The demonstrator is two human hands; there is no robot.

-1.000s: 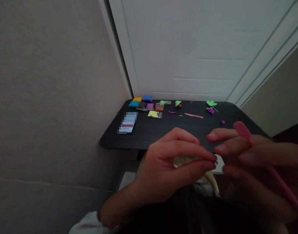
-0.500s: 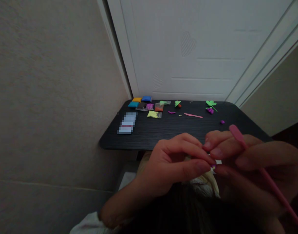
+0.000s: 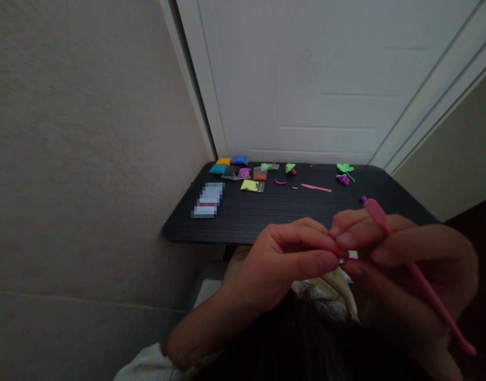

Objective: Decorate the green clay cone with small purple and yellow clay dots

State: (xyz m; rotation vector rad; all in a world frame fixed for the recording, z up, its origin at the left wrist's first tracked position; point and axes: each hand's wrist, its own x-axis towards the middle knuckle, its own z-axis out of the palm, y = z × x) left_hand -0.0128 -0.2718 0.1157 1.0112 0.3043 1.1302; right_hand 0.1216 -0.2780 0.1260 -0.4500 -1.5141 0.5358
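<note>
Above the table's near edge, my left hand is closed, its thumb and fingers pinching a tiny purple and yellow clay piece. My right hand meets it fingertip to fingertip and touches the same piece. A pink clay modelling tool lies tilted in the grip of my right hand, its flat end up and its thin end down to the right. Fingers hide most of the clay piece. Just beyond my right hand, a small purple clay lump rests on the table.
The dark table stands against a white door. On it are several clay packets, a blurred-out pale rectangle, a purple clay strip, a pink clay knife, an orange and green clay shape and purple grapes with green leaves.
Both hands have shifted slightly left and up with the clay piece between them. The pink tool has moved along with my right hand.
</note>
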